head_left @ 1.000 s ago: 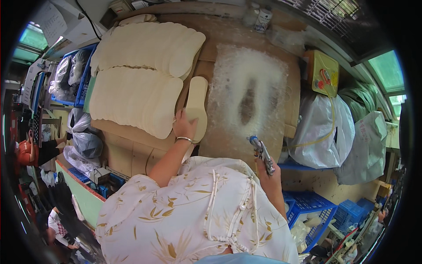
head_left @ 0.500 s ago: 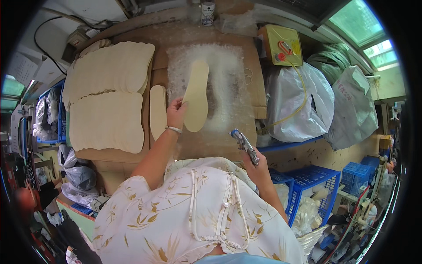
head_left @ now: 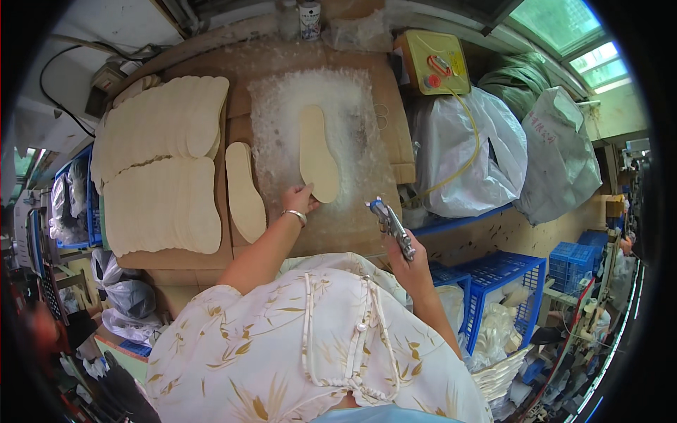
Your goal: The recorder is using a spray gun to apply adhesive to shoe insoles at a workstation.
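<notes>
A cream insole (head_left: 317, 151) lies over the whitish, crusted patch (head_left: 278, 99) on the cardboard (head_left: 395, 113). My left hand (head_left: 301, 200) is at the insole's heel end, its fingers closed on the near left edge. In my right hand (head_left: 409, 259) is a metal spray gun (head_left: 392, 225) with a blue part at its front, pointing up and left, apart from the insole. A second group of insoles (head_left: 245, 194), stacked or single, I cannot tell which, rests left of the patch. Farther left are two wide rows of overlapping insoles (head_left: 166, 204).
A yellow metal can (head_left: 434, 62) with a yellowish hose (head_left: 474, 151) stands at the back right. White plastic bags (head_left: 469, 166) bulge below it. Blue crates (head_left: 504, 282) sit at lower right. A bottle (head_left: 309, 21) stands at the far edge.
The insole has turned slightly and now sits with its toe pointing up and a little left. My left hand has shifted from its side to its heel. The spray gun stays in my right hand.
</notes>
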### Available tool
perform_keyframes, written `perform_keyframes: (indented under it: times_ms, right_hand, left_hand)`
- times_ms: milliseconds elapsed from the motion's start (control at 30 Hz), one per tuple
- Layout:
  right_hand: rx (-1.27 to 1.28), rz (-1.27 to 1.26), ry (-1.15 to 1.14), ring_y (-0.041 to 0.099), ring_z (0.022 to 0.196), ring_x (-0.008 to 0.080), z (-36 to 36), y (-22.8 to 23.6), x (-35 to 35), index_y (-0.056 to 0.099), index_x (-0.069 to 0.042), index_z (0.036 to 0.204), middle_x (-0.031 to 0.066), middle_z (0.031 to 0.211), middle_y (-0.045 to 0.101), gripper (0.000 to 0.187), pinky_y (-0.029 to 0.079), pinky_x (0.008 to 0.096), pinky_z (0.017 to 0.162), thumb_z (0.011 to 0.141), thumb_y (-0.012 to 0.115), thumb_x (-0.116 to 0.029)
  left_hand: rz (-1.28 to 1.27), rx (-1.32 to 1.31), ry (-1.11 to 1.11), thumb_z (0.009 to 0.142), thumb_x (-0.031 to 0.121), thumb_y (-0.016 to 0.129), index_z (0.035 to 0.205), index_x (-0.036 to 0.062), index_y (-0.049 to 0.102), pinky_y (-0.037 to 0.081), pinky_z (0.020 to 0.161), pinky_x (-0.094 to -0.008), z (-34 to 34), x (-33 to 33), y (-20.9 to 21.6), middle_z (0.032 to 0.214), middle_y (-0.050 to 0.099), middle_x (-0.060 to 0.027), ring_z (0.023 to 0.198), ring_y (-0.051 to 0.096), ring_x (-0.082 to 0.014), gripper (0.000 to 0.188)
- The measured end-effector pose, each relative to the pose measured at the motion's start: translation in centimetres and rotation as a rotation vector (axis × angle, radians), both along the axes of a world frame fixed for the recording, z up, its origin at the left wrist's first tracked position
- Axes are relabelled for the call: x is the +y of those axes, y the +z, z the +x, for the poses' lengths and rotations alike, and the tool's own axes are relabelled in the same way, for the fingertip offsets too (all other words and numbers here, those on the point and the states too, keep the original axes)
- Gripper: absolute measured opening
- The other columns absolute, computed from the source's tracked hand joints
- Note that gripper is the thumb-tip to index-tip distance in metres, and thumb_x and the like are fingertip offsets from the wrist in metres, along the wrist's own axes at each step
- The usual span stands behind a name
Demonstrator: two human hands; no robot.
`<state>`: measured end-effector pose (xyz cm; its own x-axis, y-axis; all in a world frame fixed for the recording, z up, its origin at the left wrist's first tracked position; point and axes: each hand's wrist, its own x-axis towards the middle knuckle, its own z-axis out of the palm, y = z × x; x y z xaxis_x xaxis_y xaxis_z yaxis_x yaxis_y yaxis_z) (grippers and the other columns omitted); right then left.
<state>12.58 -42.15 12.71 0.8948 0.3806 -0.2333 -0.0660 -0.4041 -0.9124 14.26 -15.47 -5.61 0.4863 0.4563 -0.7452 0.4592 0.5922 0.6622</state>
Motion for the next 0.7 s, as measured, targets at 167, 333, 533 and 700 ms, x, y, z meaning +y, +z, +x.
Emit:
perform_keyframes:
  times_ms: [167,333,533,700]
  right_hand:
    - [-0.089,0.012,0.073,0.050,0.064,0.0157,1.4,1.9,4.0,0.056,-0.002,0.110,0.0105,0.074,0.057,0.024,0.044,0.0299,0.062,0.093,0.059,-0.019]
    - [-0.131,-0.080,-0.008,0.048,0.058,0.0181,3.0,2.4,6.3,0.056,-0.002,0.100,0.0089,0.067,0.055,0.022,0.043,0.0306,0.057,0.092,0.062,-0.021]
    - [-0.193,-0.057,0.030,0.049,0.060,0.0167,2.4,2.6,6.9,0.055,-0.002,0.100,0.0089,0.068,0.055,0.024,0.044,0.0302,0.058,0.092,0.063,-0.024]
    - [-0.131,-0.058,-0.025,0.046,0.062,0.0114,2.4,2.8,6.4,0.056,-0.002,0.098,0.0033,0.069,0.052,0.020,0.041,0.0270,0.058,0.092,0.062,-0.020]
  left_hand:
    - [-0.213,0.037,-0.043,0.089,0.018,0.063,0.101,0.0000,0.057,0.057,0.067,-0.0323,-1.7,-1.0,-1.1,0.091,0.064,-0.0112,0.076,0.066,-0.0220,0.023]
    - [-0.204,0.027,-0.046,0.089,0.018,0.062,0.101,-0.0001,0.058,0.057,0.066,-0.0308,-1.8,-1.0,-1.0,0.091,0.065,-0.0106,0.076,0.066,-0.0205,0.022]
    - [-0.212,-0.004,-0.056,0.090,0.018,0.062,0.100,0.0000,0.059,0.057,0.064,-0.0297,-2.0,-0.7,-1.3,0.091,0.065,-0.0103,0.075,0.066,-0.0198,0.021]
    - [-0.188,0.028,-0.066,0.090,0.019,0.061,0.099,0.0004,0.059,0.056,0.063,-0.0290,-1.7,-0.9,-1.6,0.091,0.066,-0.0103,0.075,0.067,-0.0193,0.020]
